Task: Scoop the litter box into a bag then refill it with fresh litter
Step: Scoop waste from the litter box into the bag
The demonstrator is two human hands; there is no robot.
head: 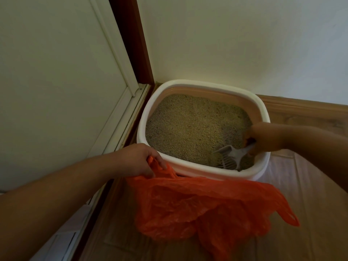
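Crumpled orange plastic bag [197,208] pinched by left hand [139,159]; right hand [263,140] gripped slotted white plastic scoop [230,157]; sagging mouth risked spills.

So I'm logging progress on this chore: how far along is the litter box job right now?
Early on. Done: the left hand holds the orange bag by a handle beside the litter box. In hand: the right hand grips the white scoop, its slotted head down on the litter. Left: lifting scoops into the bag, which looks slack, then refilling; no fresh litter is in view.
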